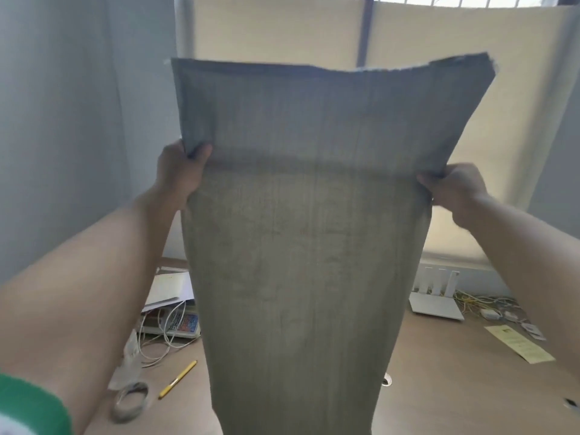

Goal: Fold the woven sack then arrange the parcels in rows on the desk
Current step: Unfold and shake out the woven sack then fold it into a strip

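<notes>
I hold a grey-green woven sack [301, 246] up in the air in front of me, above the wooden desk [455, 387]. My left hand [180, 174] grips its left edge and my right hand [455, 189] grips its right edge, both about a third of the way down. The sack's frayed top edge stands above my hands against the bright window blind. Its lower part hangs flat and runs out of the frame at the bottom. No parcels are visible; the sack hides the middle of the desk.
On the desk's left lie a roll of clear tape [130, 400], a yellow pen [177, 378], white cables [166, 334], a small scale [179, 324] and papers [169, 288]. On the right stand a white router [434, 296], tangled wires [489, 304] and a yellow slip [519, 343].
</notes>
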`<state>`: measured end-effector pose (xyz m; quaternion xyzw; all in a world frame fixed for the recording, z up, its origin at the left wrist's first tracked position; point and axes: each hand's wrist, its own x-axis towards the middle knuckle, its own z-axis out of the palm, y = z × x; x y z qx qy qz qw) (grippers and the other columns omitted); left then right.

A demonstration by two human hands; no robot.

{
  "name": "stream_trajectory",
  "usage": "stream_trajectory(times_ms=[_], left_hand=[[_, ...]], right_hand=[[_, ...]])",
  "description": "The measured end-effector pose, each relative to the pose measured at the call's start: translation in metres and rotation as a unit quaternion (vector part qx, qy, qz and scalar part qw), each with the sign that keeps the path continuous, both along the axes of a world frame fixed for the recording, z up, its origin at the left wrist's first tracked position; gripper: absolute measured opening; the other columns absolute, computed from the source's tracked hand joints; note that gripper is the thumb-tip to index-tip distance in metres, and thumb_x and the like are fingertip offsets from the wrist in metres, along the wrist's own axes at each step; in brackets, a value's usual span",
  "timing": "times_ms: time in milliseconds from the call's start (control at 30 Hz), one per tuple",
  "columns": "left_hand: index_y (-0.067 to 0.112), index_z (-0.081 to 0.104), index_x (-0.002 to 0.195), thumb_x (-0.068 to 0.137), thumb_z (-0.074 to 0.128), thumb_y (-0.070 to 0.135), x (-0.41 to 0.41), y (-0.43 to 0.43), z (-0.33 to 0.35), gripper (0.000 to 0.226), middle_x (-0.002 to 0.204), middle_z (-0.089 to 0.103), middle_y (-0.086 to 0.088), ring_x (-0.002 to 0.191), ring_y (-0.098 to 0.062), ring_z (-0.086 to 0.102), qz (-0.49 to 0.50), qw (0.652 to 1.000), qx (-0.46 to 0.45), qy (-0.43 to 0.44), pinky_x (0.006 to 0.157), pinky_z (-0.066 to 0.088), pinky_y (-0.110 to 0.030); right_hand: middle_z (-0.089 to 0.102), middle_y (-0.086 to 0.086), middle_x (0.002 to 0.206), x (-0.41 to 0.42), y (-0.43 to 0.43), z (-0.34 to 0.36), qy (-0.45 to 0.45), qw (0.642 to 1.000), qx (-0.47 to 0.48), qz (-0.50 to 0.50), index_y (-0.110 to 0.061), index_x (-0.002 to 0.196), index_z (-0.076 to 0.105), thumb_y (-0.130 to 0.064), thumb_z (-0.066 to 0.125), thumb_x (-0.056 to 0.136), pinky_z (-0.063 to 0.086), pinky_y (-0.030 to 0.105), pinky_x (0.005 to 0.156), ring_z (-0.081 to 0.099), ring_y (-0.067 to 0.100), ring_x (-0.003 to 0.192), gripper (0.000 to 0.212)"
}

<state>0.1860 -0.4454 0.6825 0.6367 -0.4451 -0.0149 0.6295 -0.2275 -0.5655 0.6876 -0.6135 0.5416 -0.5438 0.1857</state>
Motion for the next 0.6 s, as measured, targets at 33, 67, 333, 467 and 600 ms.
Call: stream_trajectory(times_ms=[33, 67, 333, 467, 600], left_hand=[[0.005, 0.057, 0.136, 0.097, 0.060, 0.041, 0.000, 0.001, 0.013, 0.053, 0.114, 0.063, -0.007, 0.104, -0.023, 0.060, -0.004, 1.000, -0.024, 0.001, 0.089, 0.050, -0.037], [0.005, 0.058, 0.135, 0.096, 0.060, 0.040, 0.000, 0.002, 0.026, 0.052, 0.111, 0.062, -0.003, 0.102, -0.021, 0.060, -0.005, 0.999, -0.050, 0.010, 0.088, 0.051, -0.037], [0.004, 0.061, 0.131, 0.095, 0.061, 0.044, 0.005, -0.003, -0.012, 0.054, 0.123, 0.067, -0.020, 0.112, -0.035, 0.064, 0.024, 0.999, 0.026, -0.038, 0.093, 0.051, -0.045], [0.005, 0.064, 0.127, 0.091, 0.062, 0.045, 0.008, 0.001, 0.033, 0.054, 0.111, 0.068, -0.011, 0.105, -0.028, 0.066, 0.038, 0.997, -0.061, -0.014, 0.088, 0.054, -0.046], [0.004, 0.063, 0.126, 0.093, 0.060, 0.044, 0.005, -0.001, 0.023, 0.052, 0.113, 0.068, -0.013, 0.106, -0.030, 0.066, 0.056, 0.997, -0.051, -0.016, 0.086, 0.053, -0.045]], right_hand=[[0.073, 0.021, 0.103, -0.001, -0.001, 0.015, -0.010, 1.000, -0.009, 0.003, -0.008, 0.080, 0.070, -0.026, 0.076, 0.081, 0.057, 0.060, 0.086, 0.069, 0.039, 0.091, 0.019], [0.071, 0.019, 0.098, 0.000, 0.000, 0.029, -0.021, 0.999, -0.024, 0.009, -0.006, 0.077, 0.069, -0.028, 0.076, 0.079, 0.058, 0.059, 0.085, 0.069, 0.038, 0.088, 0.022], [0.071, 0.017, 0.097, 0.002, 0.012, -0.010, 0.005, 1.000, 0.009, -0.002, -0.009, 0.088, 0.073, -0.030, 0.074, 0.084, 0.058, 0.051, 0.083, 0.069, 0.041, 0.092, 0.021], [0.071, 0.014, 0.086, 0.002, 0.010, 0.047, -0.022, 0.998, -0.056, -0.013, -0.009, 0.065, 0.066, -0.037, 0.074, 0.071, 0.061, 0.051, 0.079, 0.072, 0.035, 0.082, 0.030], [0.070, 0.013, 0.086, 0.005, 0.010, 0.038, -0.033, 0.997, -0.064, -0.032, -0.009, 0.071, 0.068, -0.037, 0.073, 0.074, 0.061, 0.049, 0.078, 0.070, 0.031, 0.080, 0.028]])
